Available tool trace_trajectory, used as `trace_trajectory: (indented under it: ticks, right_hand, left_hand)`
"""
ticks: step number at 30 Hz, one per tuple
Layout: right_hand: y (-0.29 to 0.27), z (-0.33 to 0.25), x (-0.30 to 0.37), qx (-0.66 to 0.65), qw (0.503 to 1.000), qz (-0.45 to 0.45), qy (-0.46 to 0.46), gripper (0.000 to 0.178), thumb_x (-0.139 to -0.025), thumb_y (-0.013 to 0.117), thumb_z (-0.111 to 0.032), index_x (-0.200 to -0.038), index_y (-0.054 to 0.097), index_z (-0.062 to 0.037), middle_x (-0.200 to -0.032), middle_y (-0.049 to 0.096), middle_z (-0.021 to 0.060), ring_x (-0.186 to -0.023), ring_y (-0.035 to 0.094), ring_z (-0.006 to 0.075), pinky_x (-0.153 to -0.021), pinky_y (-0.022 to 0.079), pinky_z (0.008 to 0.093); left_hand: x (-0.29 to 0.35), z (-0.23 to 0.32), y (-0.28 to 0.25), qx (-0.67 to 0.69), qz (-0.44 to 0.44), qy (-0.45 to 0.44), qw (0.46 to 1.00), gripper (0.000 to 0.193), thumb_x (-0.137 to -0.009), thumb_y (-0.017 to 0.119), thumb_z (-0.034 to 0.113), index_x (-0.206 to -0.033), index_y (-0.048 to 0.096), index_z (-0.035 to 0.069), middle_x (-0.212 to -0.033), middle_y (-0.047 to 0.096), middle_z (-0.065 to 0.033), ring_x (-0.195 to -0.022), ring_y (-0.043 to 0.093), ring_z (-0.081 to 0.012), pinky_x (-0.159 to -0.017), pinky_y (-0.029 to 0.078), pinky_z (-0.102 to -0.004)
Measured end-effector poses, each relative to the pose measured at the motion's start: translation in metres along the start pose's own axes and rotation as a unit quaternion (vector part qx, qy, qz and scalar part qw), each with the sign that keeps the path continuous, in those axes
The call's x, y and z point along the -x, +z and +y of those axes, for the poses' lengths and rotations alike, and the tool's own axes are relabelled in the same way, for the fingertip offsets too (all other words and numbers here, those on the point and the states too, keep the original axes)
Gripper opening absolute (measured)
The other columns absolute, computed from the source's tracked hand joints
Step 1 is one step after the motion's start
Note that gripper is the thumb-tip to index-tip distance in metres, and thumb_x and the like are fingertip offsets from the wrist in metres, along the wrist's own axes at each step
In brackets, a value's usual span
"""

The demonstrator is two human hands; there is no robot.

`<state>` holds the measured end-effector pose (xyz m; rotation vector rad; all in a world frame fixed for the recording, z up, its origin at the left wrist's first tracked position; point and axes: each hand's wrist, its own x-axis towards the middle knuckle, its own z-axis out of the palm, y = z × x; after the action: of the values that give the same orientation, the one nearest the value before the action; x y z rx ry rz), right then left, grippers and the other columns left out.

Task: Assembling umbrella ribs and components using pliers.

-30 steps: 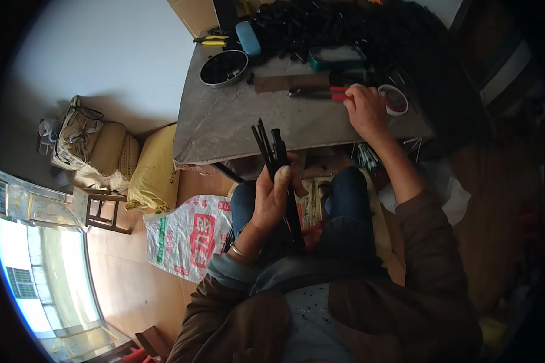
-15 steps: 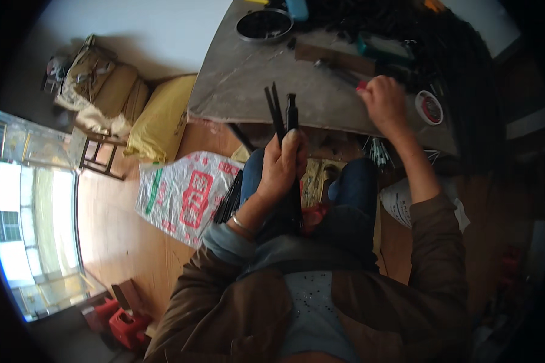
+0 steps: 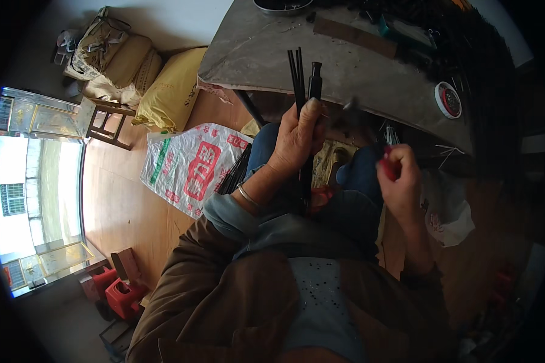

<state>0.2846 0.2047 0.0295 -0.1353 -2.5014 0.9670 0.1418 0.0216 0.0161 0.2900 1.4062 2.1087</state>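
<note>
My left hand (image 3: pixel 295 138) is closed round several thin black rods (image 3: pixel 297 75) and a thicker black tube (image 3: pixel 315 78), all held upright above my lap. The tube's stepped top end rises beside the rods, and its lower part runs down between my thighs. To the right, over my right knee, my right hand (image 3: pixel 401 181) grips a red-handled tool (image 3: pixel 390 169). Its dark head (image 3: pixel 351 106) points toward my left hand; motion blurs it, and it looks like a hammer.
Ahead stands a grey table (image 3: pixel 248 54) with a round white tin (image 3: pixel 448 100), a brown strip (image 3: pixel 351 36), a teal box (image 3: pixel 409 33) and a dark bowl (image 3: pixel 281 8). Left on the floor lie a printed plastic bag (image 3: pixel 188 163), black rods (image 3: pixel 233 172) and a yellow sack (image 3: pixel 172 88).
My right hand has lifted the red-handled tool off the table and brought it back toward my lap. My left hand keeps its hold on the rods and tube. The view has tilted down.
</note>
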Motion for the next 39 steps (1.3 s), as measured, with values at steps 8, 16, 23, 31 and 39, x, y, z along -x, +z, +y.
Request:
trace_trajectory:
  ticks: [8,16,23,31,39]
  right_hand:
    - [-0.016,-0.016,-0.011,0.155,0.981,0.011,-0.114,0.046,-0.058,0.075,0.006,-0.093,0.048,-0.0094,-0.097,0.054,0.0085,-0.088,0.056,0.0305,-0.074,0.043,0.0414]
    - [-0.023,-0.022,-0.017,0.205,0.969,-0.005,-0.141,0.043,-0.059,0.074,0.007,-0.092,0.050,-0.0098,-0.096,0.056,0.0068,-0.086,0.057,0.0291,-0.072,0.043,0.0388]
    - [-0.030,-0.015,0.008,-0.541,0.664,-0.375,0.355,0.032,-0.090,0.065,-0.030,-0.100,0.051,-0.0043,-0.067,0.061,0.0045,-0.045,0.055,0.0119,-0.045,0.048,0.0246]
    - [-0.048,-0.040,-0.025,-0.107,0.906,-0.385,0.142,0.036,-0.085,0.059,-0.012,-0.117,0.049,-0.0002,-0.087,0.064,0.0103,-0.076,0.063,0.0151,-0.067,0.052,0.0277]
    - [-0.025,-0.023,0.025,-0.727,0.433,-0.414,0.334,0.035,-0.092,0.063,-0.035,-0.103,0.049,-0.0045,-0.066,0.053,0.0024,-0.049,0.055,0.0114,-0.045,0.048,0.0266]
  left_hand:
    - [0.005,-0.002,0.003,0.024,-0.010,0.012,1.000,0.037,-0.098,0.047,0.047,-0.100,0.052,0.010,-0.064,0.044,0.0024,-0.049,0.040,-0.0071,-0.043,0.032,-0.0227]
    - [0.010,0.004,0.004,0.003,0.010,0.024,1.000,0.035,-0.100,0.046,0.044,-0.101,0.051,0.010,-0.064,0.044,0.0024,-0.048,0.040,-0.0070,-0.042,0.032,-0.0226]
    - [0.007,-0.001,0.006,-0.046,-0.028,0.055,0.997,0.035,-0.101,0.045,0.041,-0.101,0.053,0.008,-0.061,0.045,0.0021,-0.046,0.040,-0.0068,-0.041,0.032,-0.0227]
    - [0.026,0.006,0.014,-0.089,-0.010,0.060,0.994,0.038,-0.101,0.043,0.042,-0.103,0.054,0.006,-0.060,0.048,0.0012,-0.046,0.043,-0.0072,-0.042,0.034,-0.0217]
    - [0.032,0.004,0.017,-0.063,-0.060,0.081,0.993,0.057,-0.098,0.038,0.056,-0.096,0.057,0.003,-0.060,0.051,-0.0001,-0.046,0.047,-0.0081,-0.042,0.037,-0.0218]
